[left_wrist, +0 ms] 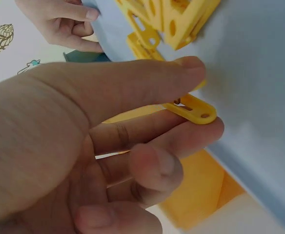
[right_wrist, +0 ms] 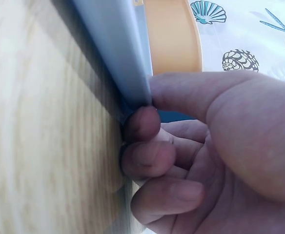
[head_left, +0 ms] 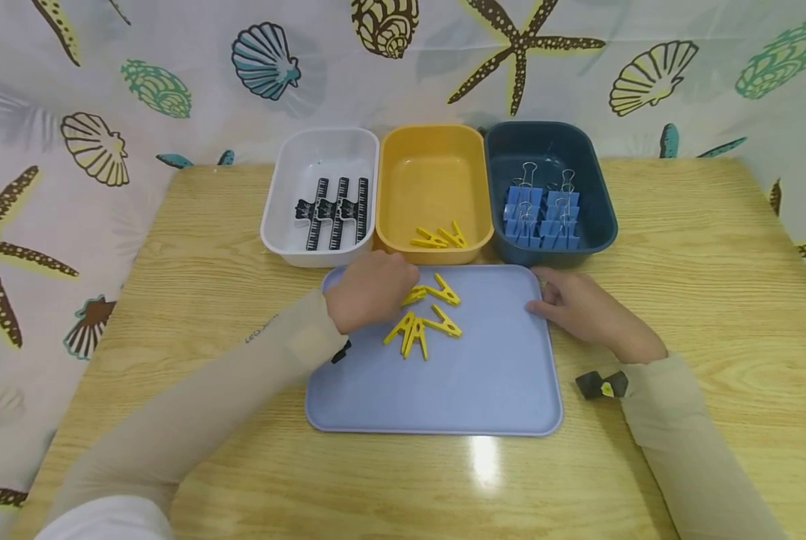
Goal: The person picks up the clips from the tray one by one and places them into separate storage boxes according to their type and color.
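Observation:
My left hand [head_left: 373,291] is over the tray's upper left part. In the left wrist view its thumb and forefinger pinch a yellow clothespin [left_wrist: 197,110], partly covered by the thumb. Several more yellow clothespins [head_left: 443,321] lie loosely grouped on the pale blue tray [head_left: 490,375], just right of that hand. At the tray's upper right edge, my right hand [head_left: 581,307] grips the rim. The right wrist view shows its thumb against the rim and curled fingers beside and below it.
Behind the tray stand three bins: a white bin [head_left: 276,217] with three black piano-patterned clips [head_left: 338,214], a yellow bin [head_left: 436,180] with a few yellow clothespins, and a dark blue bin [head_left: 601,217] with several blue binder clips [head_left: 540,217]. Beneath is a wooden table [head_left: 241,480].

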Demonstrator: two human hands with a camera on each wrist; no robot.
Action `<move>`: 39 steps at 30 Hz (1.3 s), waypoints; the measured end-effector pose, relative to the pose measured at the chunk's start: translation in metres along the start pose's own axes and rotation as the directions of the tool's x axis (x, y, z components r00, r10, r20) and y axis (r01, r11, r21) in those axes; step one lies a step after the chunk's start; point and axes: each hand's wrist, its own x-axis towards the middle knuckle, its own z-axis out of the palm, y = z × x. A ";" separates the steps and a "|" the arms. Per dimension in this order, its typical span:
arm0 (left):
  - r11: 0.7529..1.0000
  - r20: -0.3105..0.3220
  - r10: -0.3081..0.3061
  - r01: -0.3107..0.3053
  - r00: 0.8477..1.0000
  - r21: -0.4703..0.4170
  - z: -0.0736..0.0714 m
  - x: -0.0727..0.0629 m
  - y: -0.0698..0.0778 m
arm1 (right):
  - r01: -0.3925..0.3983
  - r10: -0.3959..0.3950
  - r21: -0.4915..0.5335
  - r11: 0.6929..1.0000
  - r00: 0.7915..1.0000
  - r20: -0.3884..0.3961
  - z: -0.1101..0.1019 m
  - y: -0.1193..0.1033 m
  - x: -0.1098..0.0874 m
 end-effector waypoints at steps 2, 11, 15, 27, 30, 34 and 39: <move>0.999 -0.017 0.004 -0.003 1.000 0.036 -0.003 -0.001 0.000 | -0.005 0.005 0.000 1.000 1.000 0.003 -0.001 0.000 0.000; 0.998 -0.036 -0.012 0.015 0.999 0.065 -0.017 -0.006 -0.001 | -0.005 0.005 0.005 1.000 1.000 0.006 -0.001 -0.001 -0.001; 0.998 -0.036 -0.017 0.020 0.999 0.058 -0.022 -0.009 -0.001 | -0.005 0.005 0.005 1.000 1.000 0.003 -0.001 -0.001 -0.001; 0.997 -0.056 -0.011 0.015 0.998 0.072 -0.034 -0.011 -0.003 | -0.017 0.017 0.001 1.000 1.000 0.011 -0.002 -0.003 0.000; 0.996 -0.075 -0.004 0.011 0.997 0.085 -0.036 -0.010 -0.003 | -0.018 0.018 0.001 1.000 1.000 0.011 -0.002 -0.003 0.000; 0.994 -0.110 0.008 0.004 0.994 0.105 -0.038 -0.010 -0.003 | -0.021 0.021 -0.002 1.000 1.000 0.011 -0.002 -0.002 -0.001; 0.992 -0.129 -0.003 0.018 0.992 0.122 -0.042 -0.009 -0.003 | -0.022 0.022 -0.003 1.000 1.000 0.012 -0.002 -0.002 -0.001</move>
